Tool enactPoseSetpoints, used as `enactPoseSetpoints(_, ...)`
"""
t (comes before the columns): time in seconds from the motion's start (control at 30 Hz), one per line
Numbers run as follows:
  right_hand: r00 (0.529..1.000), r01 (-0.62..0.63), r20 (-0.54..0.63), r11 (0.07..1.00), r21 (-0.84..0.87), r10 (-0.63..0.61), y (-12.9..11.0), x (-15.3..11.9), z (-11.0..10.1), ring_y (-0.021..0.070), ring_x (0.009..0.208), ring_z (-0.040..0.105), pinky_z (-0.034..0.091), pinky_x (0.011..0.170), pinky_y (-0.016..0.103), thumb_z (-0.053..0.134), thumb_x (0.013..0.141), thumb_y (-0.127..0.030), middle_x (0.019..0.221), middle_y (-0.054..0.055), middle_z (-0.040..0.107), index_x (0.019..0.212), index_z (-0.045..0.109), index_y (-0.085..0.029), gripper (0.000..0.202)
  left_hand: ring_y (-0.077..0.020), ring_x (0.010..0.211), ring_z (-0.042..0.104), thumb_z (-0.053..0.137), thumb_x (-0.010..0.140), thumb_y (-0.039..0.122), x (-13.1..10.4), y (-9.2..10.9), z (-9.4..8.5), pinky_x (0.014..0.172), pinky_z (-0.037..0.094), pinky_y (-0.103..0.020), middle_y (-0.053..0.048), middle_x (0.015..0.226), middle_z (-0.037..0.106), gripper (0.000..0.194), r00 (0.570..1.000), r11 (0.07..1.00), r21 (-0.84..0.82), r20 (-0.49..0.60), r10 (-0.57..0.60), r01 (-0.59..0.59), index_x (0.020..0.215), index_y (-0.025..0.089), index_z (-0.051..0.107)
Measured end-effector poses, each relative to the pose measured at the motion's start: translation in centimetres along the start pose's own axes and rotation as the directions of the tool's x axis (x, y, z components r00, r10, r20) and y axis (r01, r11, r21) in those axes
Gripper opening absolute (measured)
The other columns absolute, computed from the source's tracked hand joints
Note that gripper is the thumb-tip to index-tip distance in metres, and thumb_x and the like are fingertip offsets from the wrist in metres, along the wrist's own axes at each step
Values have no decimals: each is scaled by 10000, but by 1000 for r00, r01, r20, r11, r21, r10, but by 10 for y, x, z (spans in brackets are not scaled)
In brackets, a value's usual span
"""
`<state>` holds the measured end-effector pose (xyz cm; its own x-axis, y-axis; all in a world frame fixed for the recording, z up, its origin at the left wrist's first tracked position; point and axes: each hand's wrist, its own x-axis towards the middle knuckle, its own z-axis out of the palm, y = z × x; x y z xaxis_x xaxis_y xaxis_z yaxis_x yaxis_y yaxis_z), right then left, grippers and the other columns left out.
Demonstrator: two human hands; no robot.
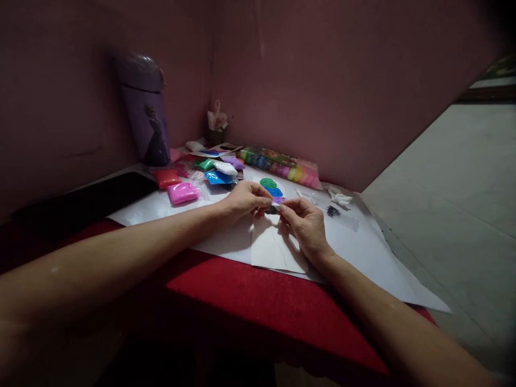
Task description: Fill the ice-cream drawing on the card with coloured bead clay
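I see a white card, green patch and blue patch at its far end. Left hand and right hand pinch a small dark piece above it. Left of card: pink packet. Beyond: multicoloured pack. Right: crumpled tissue.

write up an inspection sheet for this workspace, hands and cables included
Surface: red tabletop, partly covered by a white sheet.
Job's things: small dark piece at the fingertips, details unclear; cream card below; green, blue and purple patches just beyond.
Clutter: colored packets, long multicolored pack, crumpled white scrap.
Grippers: bare left hand and right hand, both pinching at the small dark piece.
Cables: nothing seen.
Surroundings: pinkish walls; purple container and flat black object at left.
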<state>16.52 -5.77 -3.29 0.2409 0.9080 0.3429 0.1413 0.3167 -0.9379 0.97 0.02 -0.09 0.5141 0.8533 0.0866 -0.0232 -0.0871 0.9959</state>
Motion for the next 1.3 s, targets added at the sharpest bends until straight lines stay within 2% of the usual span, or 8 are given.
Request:
enactPoseSetpoints(0.07,999,-22,-38,1000,12,23,1,2,-1,88,446,534,426,408,207,752,700,-314,580,-30,616,757,632,-169,197,-67,422,512,630,783,28,0,1,-1,465,390,-204,3,531,597,76,999,999,-35,-48,-6,4,728,77,651)
enactPoseSetpoints(0.17,999,-37,-32,999,31,38,2,3,-3,87,436,528,426,394,204,753,711,-345,575,-30,616,796,630,-166,234,-72,433,521,657,775,57,2,-1,-3,473,408,-213,-1,555,612,35,999,998,-58,-43,-23,20,776,80,683)
enactPoseSetpoints(0.37,992,-17,128,996,82,6,0,2,0,93,446,550,423,350,197,800,677,-392,623,-27,632,846,622,-170,331,-81,452,519,736,737,180,3,-11,-4,470,405,-215,9,549,602,194,992,998,-61,126,16,-9,909,97,703)
enactPoseSetpoints(0.5,982,24,185,997,74,-38,-1,0,1,97,472,562,433,348,194,789,703,-392,648,-14,649,829,617,-174,305,-73,442,503,758,724,310,3,-15,-4,445,373,-210,-10,578,604,237,977,999,8,208,43,-45,770,92,676)
enactPoseSetpoints(0.7,977,49,207,997,52,-59,-1,-2,0,87,450,529,422,378,202,766,732,-368,619,-32,643,857,613,-189,266,-76,423,496,716,743,262,5,-15,-6,440,369,-214,-3,550,583,185,983,1000,1,179,29,-29,690,109,627)
enactPoseSetpoints(0.9,975,113,187,991,71,-124,4,0,0,102,562,575,438,499,227,722,793,-328,667,-22,649,812,628,-195,164,-82,425,499,683,786,351,4,-15,-6,440,381,-224,-21,559,586,289,977,999,0,209,36,-37,646,106,618)
enactPoseSetpoints(1.1,972,128,197,992,23,-130,2,-1,-1,94,534,531,410,465,232,689,827,-346,695,-11,647,835,626,-192,166,-80,423,505,680,785,240,4,-14,-6,452,393,-217,-9,533,582,161,974,1000,0,225,17,-18,716,96,653)
enactPoseSetpoints(1.3,971,134,202,991,-4,-131,0,-5,-1,94,545,534,429,497,245,668,847,-334,696,-10,637,830,631,-183,156,-71,416,515,676,792,182,1,-8,-4,457,398,-210,-4,539,596,153,980,999,-19,198,-22,26,675,93,632)
